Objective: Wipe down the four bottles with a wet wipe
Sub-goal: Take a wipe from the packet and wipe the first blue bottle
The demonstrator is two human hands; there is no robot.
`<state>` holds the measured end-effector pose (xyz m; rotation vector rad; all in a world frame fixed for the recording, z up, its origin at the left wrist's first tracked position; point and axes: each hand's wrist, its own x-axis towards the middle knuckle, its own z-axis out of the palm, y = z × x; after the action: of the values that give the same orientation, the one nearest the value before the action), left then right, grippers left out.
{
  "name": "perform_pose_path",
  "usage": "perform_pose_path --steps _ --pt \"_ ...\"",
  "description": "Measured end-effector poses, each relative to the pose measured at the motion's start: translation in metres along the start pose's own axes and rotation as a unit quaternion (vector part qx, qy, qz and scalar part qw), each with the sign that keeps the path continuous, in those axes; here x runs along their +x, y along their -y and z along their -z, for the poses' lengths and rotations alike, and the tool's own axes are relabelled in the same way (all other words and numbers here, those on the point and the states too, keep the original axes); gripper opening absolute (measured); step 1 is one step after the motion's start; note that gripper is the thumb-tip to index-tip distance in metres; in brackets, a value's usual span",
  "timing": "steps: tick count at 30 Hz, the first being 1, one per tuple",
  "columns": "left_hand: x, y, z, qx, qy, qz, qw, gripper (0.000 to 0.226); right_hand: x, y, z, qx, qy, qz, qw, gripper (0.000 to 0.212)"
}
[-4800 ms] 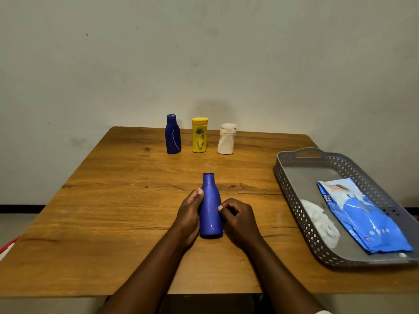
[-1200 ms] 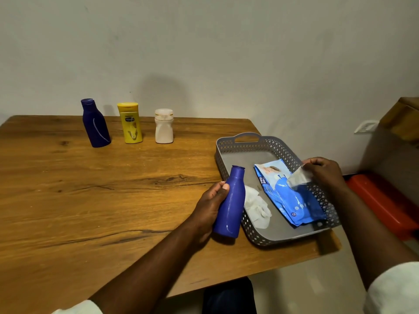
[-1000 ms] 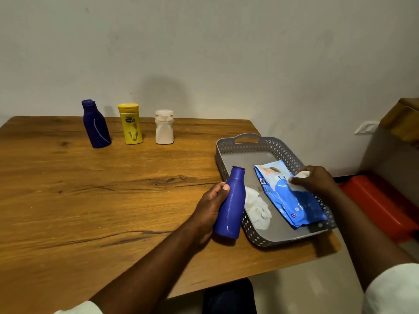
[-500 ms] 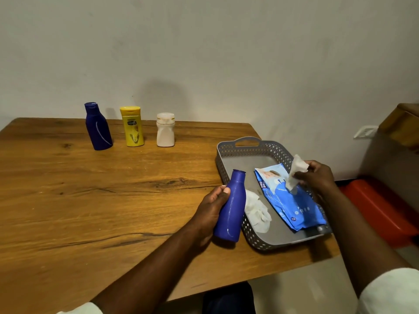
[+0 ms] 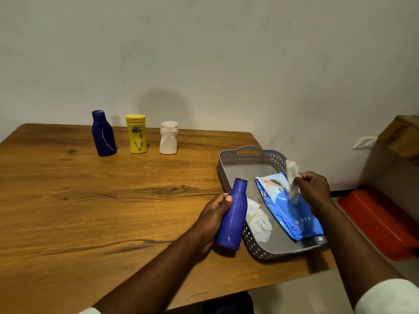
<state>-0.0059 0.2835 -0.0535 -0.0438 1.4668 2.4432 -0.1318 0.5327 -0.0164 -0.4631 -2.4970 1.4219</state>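
My left hand (image 5: 213, 214) grips a blue bottle (image 5: 233, 216), tilted, just left of the grey tray (image 5: 242, 158). My right hand (image 5: 314, 189) pinches a white wet wipe (image 5: 292, 175) that rises out of the blue wipe pack (image 5: 288, 209) lying in the tray. A crumpled white wipe (image 5: 258, 219) lies in the tray beside the pack. Upright in a row at the table's back stand a dark blue bottle (image 5: 103, 134), a yellow bottle (image 5: 136, 137) and a white bottle (image 5: 169, 138).
The wooden table (image 5: 90, 200) ends just right of the tray. A red plastic object (image 5: 381, 220) sits on the floor to the right, below a wooden ledge (image 5: 401, 137). A wall runs close behind the table.
My right hand has pulled the wet wipe further up out of the pack. My left hand still holds the blue bottle beside the tray. The view has shifted slightly.
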Motion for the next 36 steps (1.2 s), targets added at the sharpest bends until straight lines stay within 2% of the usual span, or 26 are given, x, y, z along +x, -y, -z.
perform_pose_path --steps 4,8,11,15,18,21,26,33,36 --pt "0.0 -0.002 -0.001 -0.01 -0.002 0.008 1.0 0.03 -0.004 0.012 0.003 0.049 -0.006 -0.006 0.999 0.017" --pt "-0.001 -0.004 -0.001 -0.024 -0.005 0.014 1.0 0.034 -0.009 0.013 0.002 0.065 -0.005 -0.062 0.996 0.012" --pt "-0.004 -0.006 0.001 -0.019 -0.008 0.009 1.0 0.028 -0.01 0.017 0.002 0.078 -0.008 -0.083 0.993 0.019" --pt "-0.014 -0.015 0.014 -0.029 -0.024 -0.014 0.999 0.025 -0.021 0.039 -0.002 0.17 0.034 -0.068 0.983 0.018" --pt "-0.025 -0.025 0.028 -0.05 -0.047 -0.025 0.997 0.025 -0.029 0.063 -0.009 0.27 0.09 -0.082 0.955 0.021" --pt "-0.037 -0.035 0.041 -0.068 -0.062 -0.037 0.995 0.026 -0.041 0.086 -0.02 0.364 0.161 -0.107 0.911 0.013" --pt "-0.058 -0.05 0.067 -0.11 -0.086 -0.061 0.988 0.035 -0.071 0.125 -0.047 0.445 0.267 -0.074 0.852 0.017" --pt "-0.089 -0.064 0.112 -0.179 -0.09 -0.086 0.976 0.048 -0.113 0.164 -0.087 0.527 0.334 -0.06 0.779 0.027" --pt "-0.102 -0.067 0.13 -0.182 -0.119 -0.1 0.971 0.052 -0.134 0.175 -0.106 0.541 0.348 -0.048 0.764 0.025"
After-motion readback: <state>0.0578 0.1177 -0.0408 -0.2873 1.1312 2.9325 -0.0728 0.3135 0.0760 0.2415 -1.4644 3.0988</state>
